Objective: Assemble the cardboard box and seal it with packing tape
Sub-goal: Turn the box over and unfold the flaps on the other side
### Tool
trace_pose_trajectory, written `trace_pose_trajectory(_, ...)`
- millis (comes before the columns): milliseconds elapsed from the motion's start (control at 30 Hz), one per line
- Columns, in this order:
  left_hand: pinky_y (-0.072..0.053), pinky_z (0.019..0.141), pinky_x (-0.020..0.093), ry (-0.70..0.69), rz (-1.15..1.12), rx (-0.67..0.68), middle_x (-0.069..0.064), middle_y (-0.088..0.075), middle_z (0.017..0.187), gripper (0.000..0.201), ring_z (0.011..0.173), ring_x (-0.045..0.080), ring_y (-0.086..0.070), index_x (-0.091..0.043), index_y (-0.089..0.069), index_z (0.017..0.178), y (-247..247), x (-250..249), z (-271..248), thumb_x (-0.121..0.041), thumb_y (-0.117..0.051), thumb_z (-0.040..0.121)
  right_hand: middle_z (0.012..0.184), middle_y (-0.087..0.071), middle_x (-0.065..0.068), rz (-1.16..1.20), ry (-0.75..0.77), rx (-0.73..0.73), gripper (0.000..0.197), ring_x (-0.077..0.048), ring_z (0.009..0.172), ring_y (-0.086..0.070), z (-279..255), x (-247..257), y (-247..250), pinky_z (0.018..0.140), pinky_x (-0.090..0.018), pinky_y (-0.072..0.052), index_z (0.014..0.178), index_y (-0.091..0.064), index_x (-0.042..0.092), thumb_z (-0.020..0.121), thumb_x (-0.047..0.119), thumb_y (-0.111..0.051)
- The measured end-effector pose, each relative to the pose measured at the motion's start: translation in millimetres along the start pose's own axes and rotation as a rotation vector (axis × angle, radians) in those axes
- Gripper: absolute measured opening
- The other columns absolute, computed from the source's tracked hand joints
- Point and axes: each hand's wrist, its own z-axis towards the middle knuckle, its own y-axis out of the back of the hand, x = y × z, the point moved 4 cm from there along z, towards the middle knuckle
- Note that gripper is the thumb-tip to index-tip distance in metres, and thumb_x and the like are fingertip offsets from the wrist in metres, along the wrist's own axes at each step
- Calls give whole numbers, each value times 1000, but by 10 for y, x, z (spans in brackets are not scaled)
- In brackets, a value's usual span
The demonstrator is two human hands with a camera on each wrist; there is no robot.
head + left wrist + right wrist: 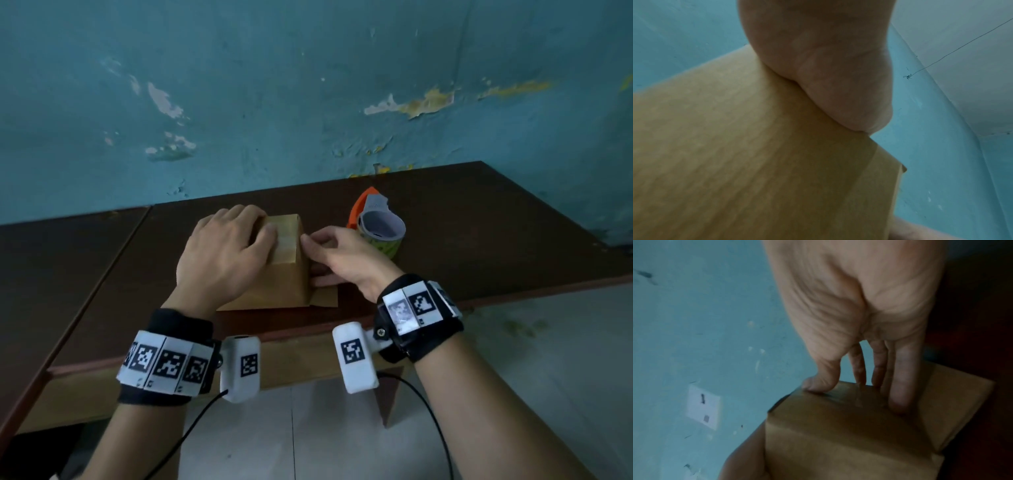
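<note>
A small brown cardboard box (284, 277) stands on the dark table (479, 222), its top closed with a strip of clear tape (287, 240) down the middle. My left hand (239, 236) lies flat on the top, fingers spread and pressing down; its wrist view shows the palm (828, 65) against the box (756, 162). My right hand (320, 258) is at the box's right side. Its thumb sits on the top edge and its straight fingers (902, 386) press on the side of the box (838, 443), beside the tape end (859, 395).
A tape dispenser (378, 222) with an orange handle and a roll of tape stands just behind my right hand. A loose flap (325, 296) lies flat on the table at the box's near right. A peeling blue wall runs behind the table; a wall socket (702, 407) shows.
</note>
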Motion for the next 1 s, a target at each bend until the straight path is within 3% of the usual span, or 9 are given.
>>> trace_pose_trajectory(200,-39,98,42,-13,67,6,0,-67,117,40,108,22,-58,-23,-62,120,-51,20,16,-46,-34,104,98,-62,-6,37,28,74,20,-23,100,-69,84,-78,15,91,-48,-61,106,-65,13,89,12,-76)
trace_pose_trajectory(333,-40,101,43,-9,71,19,1,-67,121,46,112,23,-58,-23,-61,125,-54,32,27,-49,-30,102,98,-61,-8,29,69,47,21,-19,88,-69,99,-103,5,76,-33,-65,104,-66,10,88,-1,-74)
trace_pose_trajectory(433,-40,98,40,10,45,2,2,-65,127,42,117,22,-56,-22,-61,131,-42,14,32,-46,-39,104,97,-64,-11,-46,95,-18,20,-22,88,-69,140,-163,19,73,-28,-64,101,-68,10,90,-7,-70)
trace_pose_trajectory(500,-38,92,34,59,-60,-56,0,-61,133,43,123,20,-53,-22,-58,137,-12,43,49,-44,-54,100,92,-67,-9,-84,95,-84,10,-20,83,-69,146,-163,14,69,-23,-63,102,-69,9,101,4,-61)
trace_pose_trajectory(567,-39,96,31,126,-350,-174,-4,-59,137,48,128,15,-52,-26,-58,136,63,141,51,-42,-67,92,95,-70,-12,-33,76,-154,27,-23,84,-71,143,-119,21,70,-26,-61,111,-69,3,108,23,-51)
trace_pose_trajectory(667,-46,95,25,329,-854,-493,-8,-65,131,40,113,3,-61,-24,-65,127,307,392,-41,-38,-69,90,103,-75,-21,61,56,-181,47,-31,96,-75,154,-26,31,77,-31,-64,114,-70,0,107,41,-47)
trace_pose_trajectory(733,-45,85,17,520,-957,-566,-3,-64,129,36,105,1,-59,-19,-65,129,397,605,-128,-33,-66,96,102,-77,-20,70,42,-187,52,-30,98,-76,154,18,25,84,-35,-64,110,-71,3,107,48,-44)
trace_pose_trajectory(867,-43,83,29,777,-1187,-356,2,-65,128,51,117,17,-59,-16,-59,136,234,823,-256,-45,-62,94,111,-76,-15,79,60,-210,53,-26,106,-73,138,90,-63,91,-38,-58,117,-70,11,107,53,-39)
trace_pose_trajectory(1000,-51,89,40,734,-1446,-116,14,-74,121,54,108,30,-68,-5,-68,129,73,692,-259,-49,-55,99,127,-67,-5,210,194,-204,52,-14,115,-65,82,203,-210,93,-27,-51,141,-55,17,107,52,-37)
